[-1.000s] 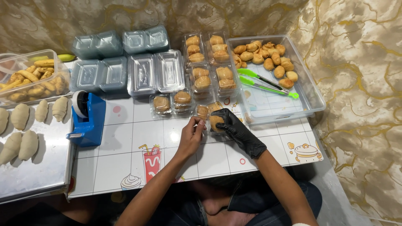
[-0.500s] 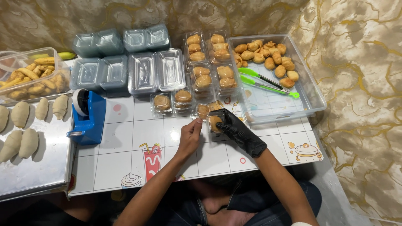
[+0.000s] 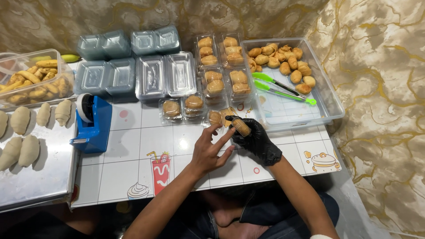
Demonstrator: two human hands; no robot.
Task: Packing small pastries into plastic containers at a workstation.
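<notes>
My right hand (image 3: 256, 141), in a black glove, holds a small clear plastic box (image 3: 241, 127) with a brown pastry inside, tilted just above the table. My bare left hand (image 3: 208, 152) is beside it with fingers spread; its index finger reaches up to the box's near side. Another small box with a pastry (image 3: 215, 117) lies on the table just behind my hands. Two more filled small boxes (image 3: 182, 107) sit further left.
A clear tub (image 3: 330, 99) at the right holds fried pastries and green tongs (image 3: 283, 90). Behind are stacked filled boxes (image 3: 222, 66) and empty clear containers (image 3: 150, 77). A blue tape dispenser (image 3: 91, 124) stands left, by a metal tray (image 3: 42, 177) of raw dough pieces.
My right hand has lifted and turned the small box up on its side. My left hand has drawn back from it and spread its fingers, only the index finger still reaching the box.
</notes>
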